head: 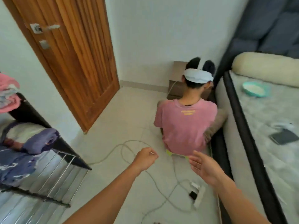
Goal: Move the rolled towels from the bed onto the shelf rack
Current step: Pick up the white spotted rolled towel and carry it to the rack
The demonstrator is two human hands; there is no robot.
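Note:
The shelf rack (56,173) stands at the left with metal slatted shelves and dark side panels. Purple rolled towels (41,141) and a blue patterned one (14,165) lie on a middle shelf, and pink towels (8,92) sit on top. The bed (275,120) runs along the right with a grey fuzzy cover; a teal-rimmed rolled towel (254,88) lies on it near a cream bolster. My left hand (146,158) hangs over the floor, fingers loosely curled, holding nothing. My right hand (204,166) is open, palm turned left, beside the bed edge.
A person in a pink shirt (186,125) sits on the floor between me and the bed's head. A white cable (129,152) loops across the tiles to a power strip (198,195). A wooden door (72,54) stands at the back left. A dark flat device (283,136) lies on the bed.

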